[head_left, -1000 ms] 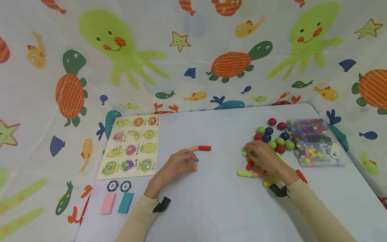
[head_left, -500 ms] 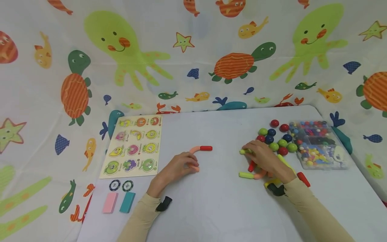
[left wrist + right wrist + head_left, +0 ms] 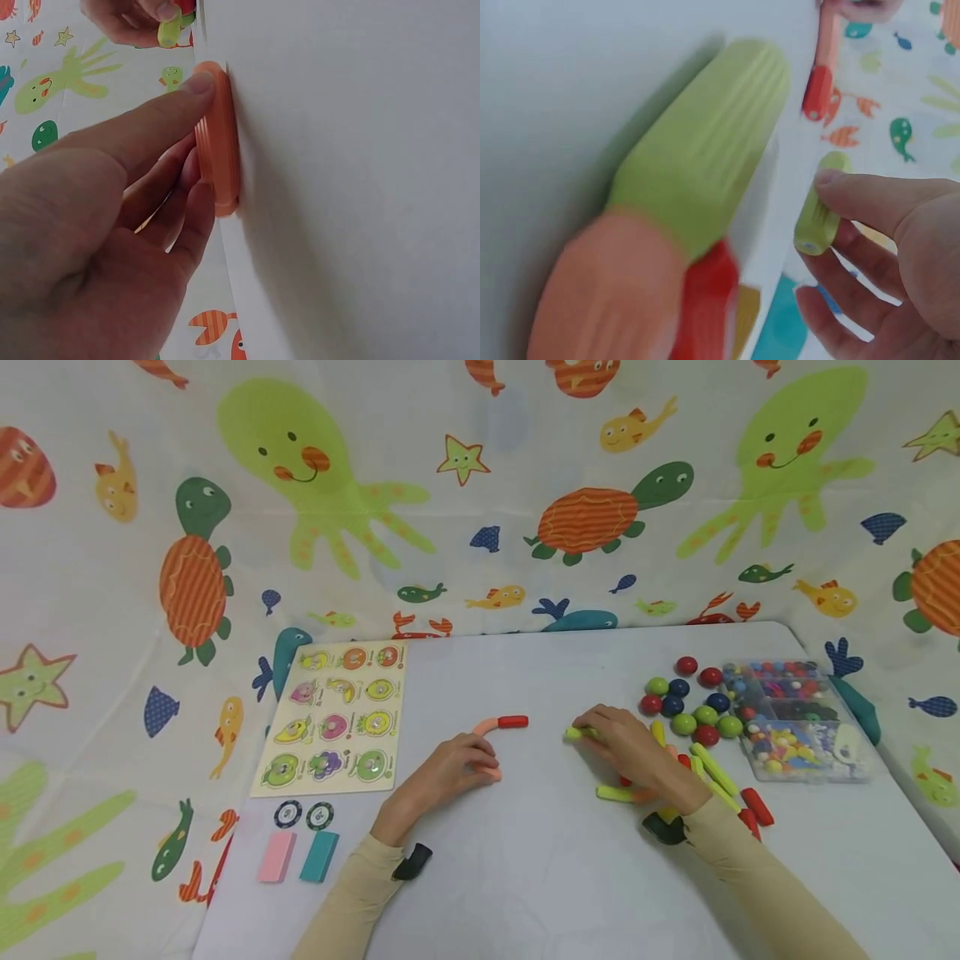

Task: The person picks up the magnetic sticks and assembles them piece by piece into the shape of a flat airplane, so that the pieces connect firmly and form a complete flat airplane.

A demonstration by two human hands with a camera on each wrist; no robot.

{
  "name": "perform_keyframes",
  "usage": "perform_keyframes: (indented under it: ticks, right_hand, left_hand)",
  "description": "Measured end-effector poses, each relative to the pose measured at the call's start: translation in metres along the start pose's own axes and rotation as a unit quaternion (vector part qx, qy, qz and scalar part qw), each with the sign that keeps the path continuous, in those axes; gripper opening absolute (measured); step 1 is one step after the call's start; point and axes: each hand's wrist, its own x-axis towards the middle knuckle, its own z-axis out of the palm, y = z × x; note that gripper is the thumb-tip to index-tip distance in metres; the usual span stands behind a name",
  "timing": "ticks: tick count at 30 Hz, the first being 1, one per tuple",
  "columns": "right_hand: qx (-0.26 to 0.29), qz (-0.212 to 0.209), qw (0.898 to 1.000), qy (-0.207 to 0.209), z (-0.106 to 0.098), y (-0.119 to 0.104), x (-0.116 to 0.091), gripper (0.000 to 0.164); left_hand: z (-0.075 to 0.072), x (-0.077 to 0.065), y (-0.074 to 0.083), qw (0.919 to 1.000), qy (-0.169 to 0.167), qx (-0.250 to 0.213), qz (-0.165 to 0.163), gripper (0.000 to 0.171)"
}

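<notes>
My left hand [image 3: 448, 770] pinches a curved orange tube piece [image 3: 219, 146] by its near part, low against the white table. Joined to this curve's far end is a red tube piece [image 3: 513, 722], pointing right. Between thumb and fingers my right hand [image 3: 621, 745] holds a short yellow-green tube piece [image 3: 819, 214], apart from the red end. Beneath and beside the right forearm lies a pile of loose tube pieces, partly hidden, including a yellow-green piece [image 3: 615, 793] touching an orange one [image 3: 611, 292].
Behind the pile sit several glossy red, green and blue balls [image 3: 706, 714]. A clear compartment box [image 3: 806, 774] of beads stands at right. On the left are a fruit picture board [image 3: 348, 706], two round chips [image 3: 319, 816], a pink block [image 3: 277, 857] and a teal block [image 3: 320, 857].
My right hand has moved left with the yellow-green tube piece, away from the pile, uncovering more of it. My left hand stays near its spot and has closed its fingers on the orange curve.
</notes>
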Motion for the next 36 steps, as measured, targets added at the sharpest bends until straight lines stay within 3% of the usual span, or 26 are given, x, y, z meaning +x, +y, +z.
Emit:
perform_keyframes:
  ticks: [6, 12, 21, 36]
  right_hand:
    - [-0.001, -0.024, 1.0, -0.007, 0.009, -0.017, 0.009, 0.03]
    - [-0.012, -0.055, 0.998, -0.019, 0.024, -0.038, 0.017, 0.027]
    - [0.008, -0.097, 0.995, -0.035, 0.047, -0.058, 0.021, 0.023]
    - [0.003, -0.097, 0.995, -0.034, 0.056, -0.066, 0.022, 0.023]
  left_hand:
    - [-0.001, 0.003, -0.001, 0.9999, 0.001, -0.014, -0.009, 0.025]
    - [-0.001, 0.003, -0.001, 1.0, 0.005, 0.006, 0.005, 0.023]
    - [0.0, 0.003, 0.0, 0.9998, 0.009, 0.001, 0.017, 0.021]
    - [0.001, 0.002, 0.002, 0.9993, 0.015, 0.019, 0.029, 0.02]
